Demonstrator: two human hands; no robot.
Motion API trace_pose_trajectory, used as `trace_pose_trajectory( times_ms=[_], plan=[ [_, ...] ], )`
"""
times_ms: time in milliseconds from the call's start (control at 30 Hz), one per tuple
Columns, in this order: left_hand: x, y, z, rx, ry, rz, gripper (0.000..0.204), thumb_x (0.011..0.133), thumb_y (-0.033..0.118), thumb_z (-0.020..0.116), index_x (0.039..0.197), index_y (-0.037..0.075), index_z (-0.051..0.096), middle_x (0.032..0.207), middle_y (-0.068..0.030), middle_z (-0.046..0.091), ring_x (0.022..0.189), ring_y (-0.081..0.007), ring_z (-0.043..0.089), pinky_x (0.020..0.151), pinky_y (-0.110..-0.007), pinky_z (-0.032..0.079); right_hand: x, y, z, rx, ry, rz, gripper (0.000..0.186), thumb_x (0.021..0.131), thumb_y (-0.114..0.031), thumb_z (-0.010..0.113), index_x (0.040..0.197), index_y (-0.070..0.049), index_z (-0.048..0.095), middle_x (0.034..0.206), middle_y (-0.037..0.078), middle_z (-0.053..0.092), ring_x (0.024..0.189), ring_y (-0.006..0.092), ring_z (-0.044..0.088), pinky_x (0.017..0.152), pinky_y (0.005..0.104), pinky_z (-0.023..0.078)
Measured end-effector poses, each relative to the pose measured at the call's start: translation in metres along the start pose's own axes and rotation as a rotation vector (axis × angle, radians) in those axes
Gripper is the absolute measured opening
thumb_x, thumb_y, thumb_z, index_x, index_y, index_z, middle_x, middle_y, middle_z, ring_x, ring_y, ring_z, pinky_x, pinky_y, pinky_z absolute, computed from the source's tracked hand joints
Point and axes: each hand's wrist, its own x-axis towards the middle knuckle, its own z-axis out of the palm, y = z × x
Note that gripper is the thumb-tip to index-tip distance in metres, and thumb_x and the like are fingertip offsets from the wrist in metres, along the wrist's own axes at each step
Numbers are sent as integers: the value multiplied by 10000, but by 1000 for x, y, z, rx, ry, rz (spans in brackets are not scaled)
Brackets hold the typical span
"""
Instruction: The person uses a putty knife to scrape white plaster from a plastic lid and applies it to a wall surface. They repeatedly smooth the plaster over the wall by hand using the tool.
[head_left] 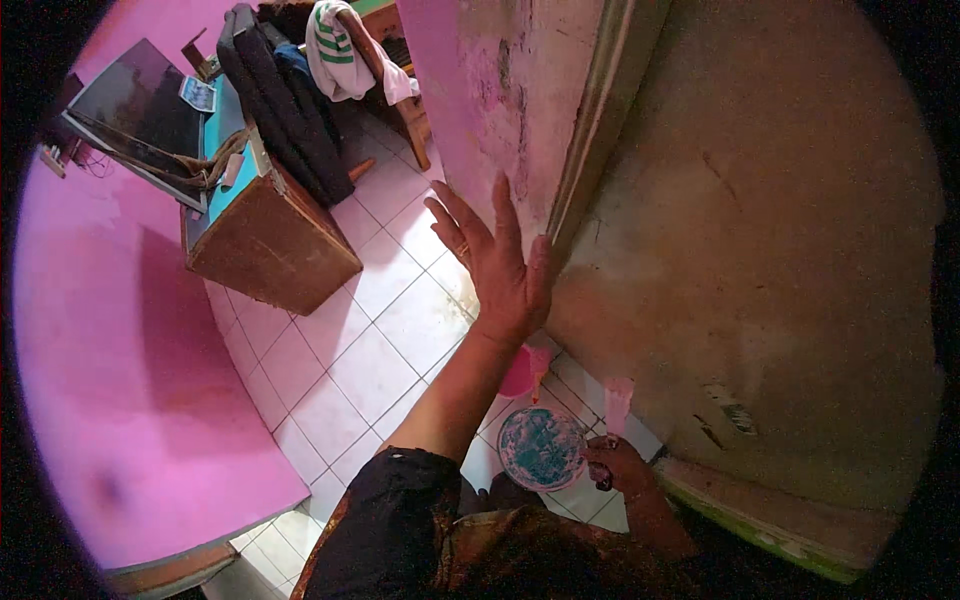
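My left hand [505, 275] is raised with fingers spread, and it holds nothing. It is in front of the lower edge of a worn pink wall end [500, 90]; whether it touches the wall, I cannot tell. Lower right, my right hand [628, 468] is closed round the dark handle of a tool whose flat pinkish-white end [618, 402] points up. Against that hand's fingers is a round shallow bowl [540, 448], smeared inside with teal and pale stuff. Whether the same hand also grips the bowl is unclear. My left forearm partly hides a bright pink container [518, 373].
A brown unplastered-looking wall [760, 250] fills the right side. On the left, a wooden cabinet [275, 240] bears a flat screen [140, 110]. Behind it stands a chair with dark clothing [280, 105] and a white cloth [335, 55]. White tiles [375, 365] cover the floor.
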Motion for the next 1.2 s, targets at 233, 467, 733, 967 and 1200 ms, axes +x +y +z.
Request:
trace_pose_trajectory(
  times_ms=[233, 467, 733, 967, 1200],
  plan=[
    [24, 20, -6, 119, -16, 60, 627, 909, 440, 454, 1461, 186, 296, 1479, -316, -171, 1355, -517, -180, 1051, -638, -48, 7, -1, -7, -73, -79, -40, 147, 829, -179, 684, 889, -93, 581, 577, -35, 431, 436, 94, 384, 382, 256, 272],
    [20, 31, -1, 292, -98, 49, 589, 909, 468, 462, 1446, 266, 330, 1487, -299, -170, 1348, -523, -188, 1041, -656, -50, 11, -7, -8, 76, -129, 16, 196, 834, -1, 659, 726, -104, 532, 602, -7, 474, 438, 104, 441, 420, 283, 341],
    [28, 25, -4, 143, -21, 31, 594, 912, 480, 456, 1451, 274, 313, 1493, -305, -131, 1356, -530, -137, 1043, -659, -29, 5, -12, -10, 6, -58, -36, 105, 825, 21, 660, 852, -62, 603, 624, 4, 506, 451, 101, 430, 416, 272, 329],
    [58, 43, -15, 277, -9, 97, 612, 912, 490, 454, 1459, 265, 295, 1499, -296, -119, 1357, -541, -96, 1025, -686, -21, -7, -29, 5, -7, -61, -76, 110, 809, 12, 676, 844, -45, 588, 611, 2, 489, 449, 98, 415, 402, 278, 310],
    [41, 48, -15, 339, -36, 92, 613, 911, 499, 451, 1457, 265, 301, 1506, -277, -132, 1347, -554, -120, 1020, -690, -39, 1, -23, -9, 2, -51, -17, 160, 791, 4, 693, 840, -56, 553, 601, 8, 471, 430, 118, 408, 390, 291, 303]
  ],
)
